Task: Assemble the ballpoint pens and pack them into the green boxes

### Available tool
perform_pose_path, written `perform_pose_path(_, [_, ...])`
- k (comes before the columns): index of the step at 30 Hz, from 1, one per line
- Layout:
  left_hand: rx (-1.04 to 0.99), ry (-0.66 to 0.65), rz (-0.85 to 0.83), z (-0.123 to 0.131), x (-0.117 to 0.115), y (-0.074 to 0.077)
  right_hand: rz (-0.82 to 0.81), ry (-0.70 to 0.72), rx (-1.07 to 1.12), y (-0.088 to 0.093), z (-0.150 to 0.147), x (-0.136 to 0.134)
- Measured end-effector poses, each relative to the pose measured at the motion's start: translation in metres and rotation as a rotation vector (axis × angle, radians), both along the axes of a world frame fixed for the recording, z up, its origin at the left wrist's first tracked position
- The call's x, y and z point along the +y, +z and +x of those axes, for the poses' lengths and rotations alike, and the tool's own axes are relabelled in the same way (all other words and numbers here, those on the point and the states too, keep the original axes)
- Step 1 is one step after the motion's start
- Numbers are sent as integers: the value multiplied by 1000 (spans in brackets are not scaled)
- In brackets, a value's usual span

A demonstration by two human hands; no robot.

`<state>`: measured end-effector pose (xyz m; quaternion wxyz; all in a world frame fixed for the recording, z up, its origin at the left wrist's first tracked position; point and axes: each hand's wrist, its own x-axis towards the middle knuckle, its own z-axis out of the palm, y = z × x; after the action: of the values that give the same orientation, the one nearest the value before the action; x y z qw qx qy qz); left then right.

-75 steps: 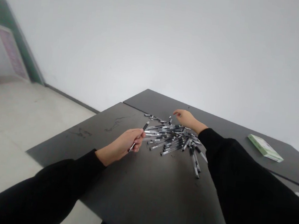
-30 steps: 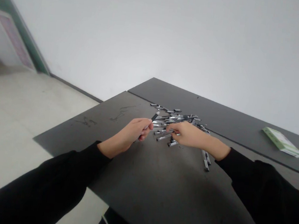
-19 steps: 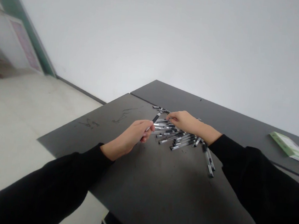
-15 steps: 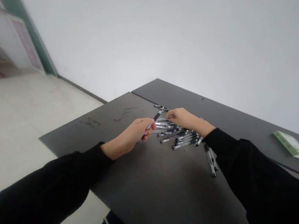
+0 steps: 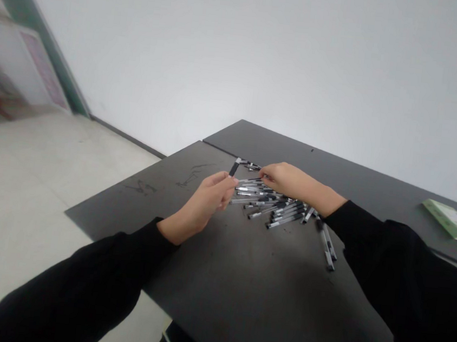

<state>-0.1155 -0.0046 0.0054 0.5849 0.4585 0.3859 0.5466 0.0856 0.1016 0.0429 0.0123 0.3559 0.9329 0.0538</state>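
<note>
My left hand (image 5: 204, 201) is shut on a clear-barrelled pen with a black cap (image 5: 234, 167), which sticks up past the fingertips. My right hand (image 5: 298, 183) reaches over the far left end of a loose heap of black and clear pens (image 5: 276, 204), with its fingertips among the pens. Whether those fingers grip one, I cannot tell. A few pens (image 5: 328, 245) lie apart from the heap, close to my right sleeve. All of this rests on a dark grey table (image 5: 241, 281).
A pale green and white booklet (image 5: 454, 223) lies at the far right of the table. A seam (image 5: 222, 149) joins two dark tabletops. Scuff marks (image 5: 141, 186) mark the left part. A pale floor (image 5: 20, 171) lies left, with a white wall behind.
My right hand has moved from beyond the heap to its far left end, and the pens have spread lower and flatter. My left hand holds the same pen, now more upright.
</note>
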Motion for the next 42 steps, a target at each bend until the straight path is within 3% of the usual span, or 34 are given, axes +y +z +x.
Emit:
perform_pose_path(3, [-46, -107, -79, 4, 2, -5, 83, 27, -3, 26, 17, -41])
perform_pose_path(5, [-4, -313, -188, 13, 2, -8, 124, 30, -28, 37, 32, -73])
perform_pose_path(8, [16, -462, -152, 37, -8, -10, 207, 56, -56, 40, 55, -117])
perform_pose_path(12, [47, -674, -80, 75, -32, -8, 282, 61, -22, 33, 85, -156])
perform_pose_path(15, [31, -652, -49, 100, -45, -8, 267, -19, 156, 34, 104, -177])
perform_pose_path(17, [-16, -593, -27, 115, -48, -7, 271, -214, 439, 34, 117, -189])
perform_pose_path(19, [-60, -539, 4, 129, -47, -5, 230, -481, 783, 31, 129, -196])
perform_pose_path(21, [-66, -521, 27, 142, -46, -3, 26, -645, 1072, 22, 139, -197])
perform_pose_path(25, [89, -642, 74, 162, -48, -5, -568, -556, 1461, -4, 144, -193])
perform_pose_path(28, [203, -772, 101, 166, -52, -13, -730, -493, 1572, -12, 144, -194])
perform_pose_path(30, [233, -820, 128, 163, -55, -18, -662, -485, 1641, -7, 148, -196])
perform_pose_path(35, [306, -860, 198, 151, -57, -19, -276, -426, 1800, 12, 159, -206])
perform_pose_path(42, [304, -893, 89, 150, -58, -19, -192, -423, 1683, 15, 150, -217])
